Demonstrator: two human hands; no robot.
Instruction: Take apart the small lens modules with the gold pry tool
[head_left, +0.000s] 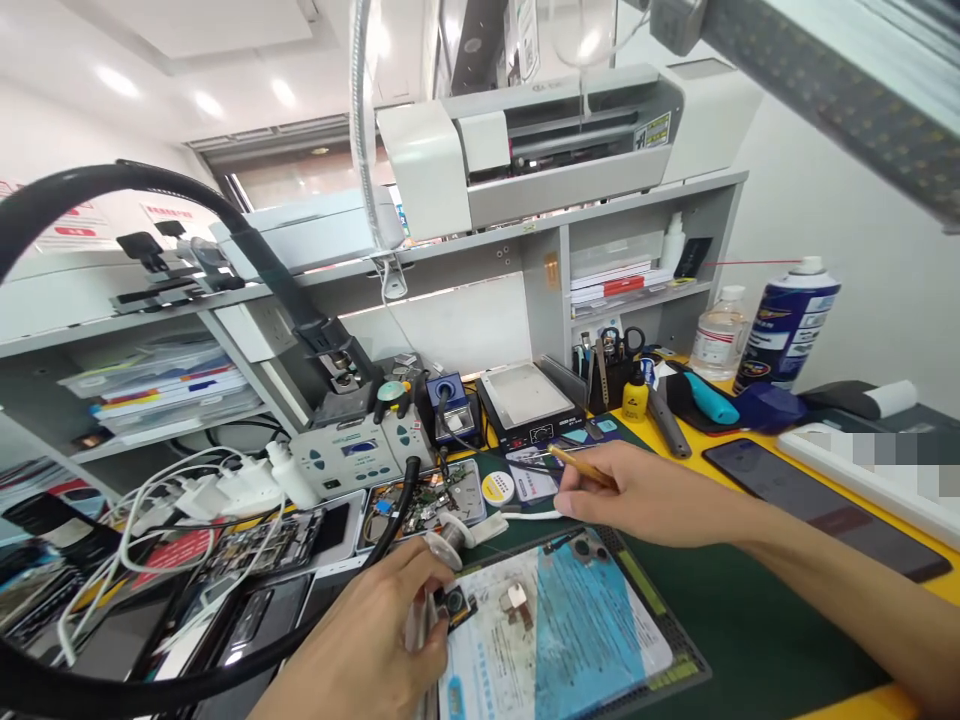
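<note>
My left hand [379, 625] pinches metal tweezers [420, 630] at the left edge of a blue and white work sheet [570, 625], their tips by a small camera module [455, 603]. My right hand [637, 495] reaches left over the green mat [720, 610], gripping a thin brass-coloured tool [581, 465] that points towards the back left. A small metal part [517, 597] lies on the sheet.
Behind the hands stand a soldering station [352, 455], a black hot plate [525, 400], an opened phone [424, 500] and a round solder tin [497, 488]. A dark phone [817, 505], a spray can [787, 325] and a bottle [718, 335] sit at right. White cables tangle at left.
</note>
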